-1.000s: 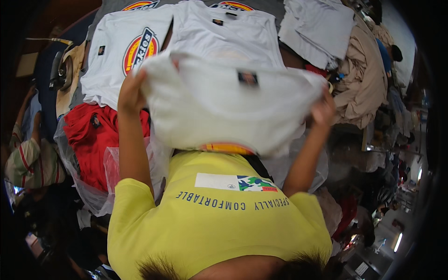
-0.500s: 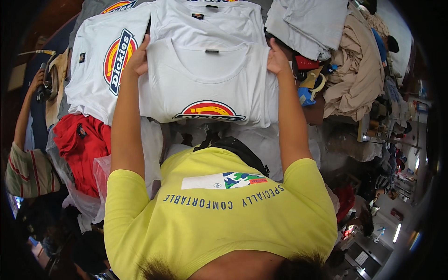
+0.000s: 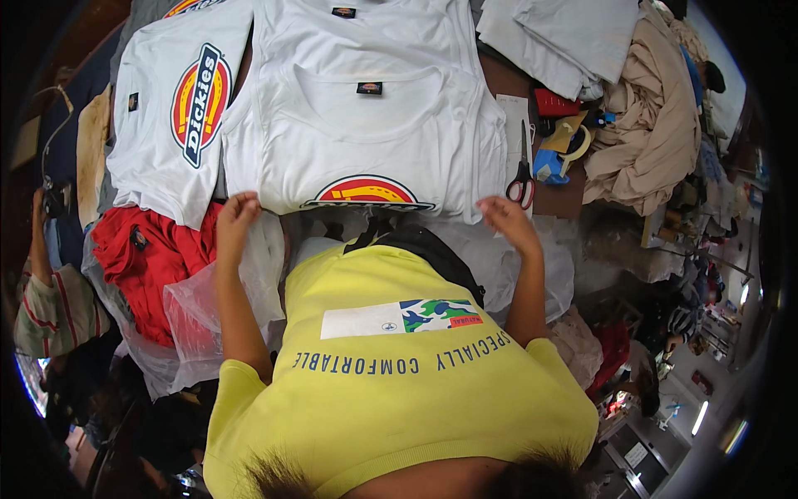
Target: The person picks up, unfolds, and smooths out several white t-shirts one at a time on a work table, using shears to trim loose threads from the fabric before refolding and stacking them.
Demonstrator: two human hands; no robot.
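Note:
A white T-shirt (image 3: 366, 133) with a red and yellow emblem near its hem lies flat on top of a stack of like shirts, collar away from me. My left hand (image 3: 236, 213) is at the hem's lower left corner, fingers curled on the cloth. At the lower right corner, my right hand (image 3: 509, 218) rests with fingers loosely spread, touching the hem's edge. My yellow shirt fills the lower middle of the view.
Another white T-shirt (image 3: 170, 116) with a colourful emblem lies to the left. Red garments in a clear plastic bag (image 3: 150, 266) sit lower left. Scissors (image 3: 522, 179), tape rolls, grey folded cloth (image 3: 565, 33) and a beige heap (image 3: 648, 125) lie right. A person's striped sleeve (image 3: 50, 308) is far left.
The shirt was held up in the air, then lowered by its shoulders; it now lies flat on the stack. Both hands have come back from the shoulders to the hem.

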